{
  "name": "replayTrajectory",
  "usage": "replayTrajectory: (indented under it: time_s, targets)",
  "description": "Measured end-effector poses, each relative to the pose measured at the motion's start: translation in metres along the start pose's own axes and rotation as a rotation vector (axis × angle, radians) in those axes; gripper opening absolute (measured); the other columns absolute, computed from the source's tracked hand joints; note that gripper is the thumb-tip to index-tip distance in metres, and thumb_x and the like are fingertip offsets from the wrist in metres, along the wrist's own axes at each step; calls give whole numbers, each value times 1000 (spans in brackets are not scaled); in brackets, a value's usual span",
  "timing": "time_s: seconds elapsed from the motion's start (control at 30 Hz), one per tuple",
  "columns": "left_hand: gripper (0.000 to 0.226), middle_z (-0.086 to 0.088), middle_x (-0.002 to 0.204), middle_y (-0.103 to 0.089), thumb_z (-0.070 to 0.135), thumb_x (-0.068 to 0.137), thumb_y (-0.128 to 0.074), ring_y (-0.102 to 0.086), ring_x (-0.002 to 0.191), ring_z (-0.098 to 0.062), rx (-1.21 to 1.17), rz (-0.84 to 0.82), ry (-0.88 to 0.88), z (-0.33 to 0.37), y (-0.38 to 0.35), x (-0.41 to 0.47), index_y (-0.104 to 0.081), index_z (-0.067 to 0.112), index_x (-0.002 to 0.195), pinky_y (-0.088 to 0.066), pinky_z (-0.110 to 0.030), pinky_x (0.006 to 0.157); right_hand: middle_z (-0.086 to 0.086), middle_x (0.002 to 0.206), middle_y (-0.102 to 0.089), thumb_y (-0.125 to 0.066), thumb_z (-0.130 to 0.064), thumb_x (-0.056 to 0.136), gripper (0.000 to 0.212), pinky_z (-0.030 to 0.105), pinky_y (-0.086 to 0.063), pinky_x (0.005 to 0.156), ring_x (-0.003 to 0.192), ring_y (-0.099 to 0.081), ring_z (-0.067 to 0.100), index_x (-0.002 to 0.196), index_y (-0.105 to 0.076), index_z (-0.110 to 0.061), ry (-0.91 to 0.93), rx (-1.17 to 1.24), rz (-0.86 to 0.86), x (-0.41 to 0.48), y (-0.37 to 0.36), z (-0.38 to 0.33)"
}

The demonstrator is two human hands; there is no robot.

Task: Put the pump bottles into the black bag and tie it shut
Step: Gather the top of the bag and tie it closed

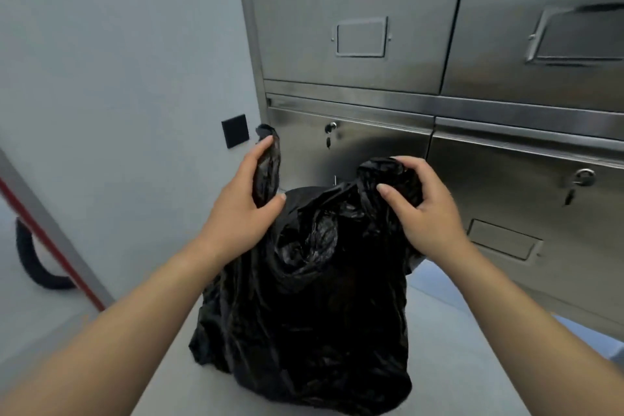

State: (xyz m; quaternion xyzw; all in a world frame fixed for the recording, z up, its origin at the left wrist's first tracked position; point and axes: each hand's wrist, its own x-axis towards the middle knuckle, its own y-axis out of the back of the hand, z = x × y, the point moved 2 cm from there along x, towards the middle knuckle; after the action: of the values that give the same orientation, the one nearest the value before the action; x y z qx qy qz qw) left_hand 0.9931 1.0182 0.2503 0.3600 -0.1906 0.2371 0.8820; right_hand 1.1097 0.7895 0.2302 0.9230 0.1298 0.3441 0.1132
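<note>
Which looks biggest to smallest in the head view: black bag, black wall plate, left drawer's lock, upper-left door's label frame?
1. black bag, though it is nearest the camera
2. label frame
3. black wall plate
4. lock

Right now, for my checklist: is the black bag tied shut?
Not tied: left hand and right hand grip separate handles of the black bag; no knot.
</note>
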Motion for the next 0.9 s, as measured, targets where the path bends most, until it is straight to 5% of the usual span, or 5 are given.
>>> replayTrajectory:
  time_s: [0.27, 0.47, 0.6, 0.73, 0.9]
  targets:
    - [84, 9, 141, -47, 28, 91, -57, -47, 127, -12, -73, -34, 167, -35, -106, -47, 5, 50, 143, -39, -31, 103, -23, 97, -63, -68, -32, 82, 29, 2, -40, 73, 90, -57, -11, 105, -52, -41, -217, 78, -49, -51, -20, 80]
    - [56, 11, 110, -66, 28, 89, -60, -66, 89, -2, -420, -39, 324, -50, -146, -74, -35, 39, 138, -51, -21, 82, -41, 96, -58, -66, -40, 81, 28, -3, -37, 68, 90, -56, -18, 99, -48, -51, -304, 76, -155, -91, -22, 99]
    - [53, 12, 119, -65, 37, 81, -67, -61, 108, -7, -464, -102, 356, -48, -151, -74, -48, 32, 131, -49, -28, 94, -38, 98, -60, -66, -39, 82, 29, -1, -39, 70, 92, -57, -16, 102, -48, -50, -318, 105, -174, -89, -34, 97]
    - [33, 13, 100, -72, 19, 81, -71, -66, 95, -1, -446, -56, 349, -48, -154, -73, -63, 25, 112, -49, -11, 76, -25, 109, -61, -63, -42, 83, 34, 1, -40, 76, 98, -55, -14, 112, -47, -48, -325, 110, -222, -91, -49, 99]
    - [19, 13, 94, -74, 17, 82, -70, -69, 89, -3, -508, -12, 368, -56, -150, -72, -68, 27, 99, -52, -14, 74, -49, 116, -37, -48, -71, 71, 67, -4, -31, 83, 106, -38, -30, 133, -27, -55, -302, 10, -297, -97, -48, 101]
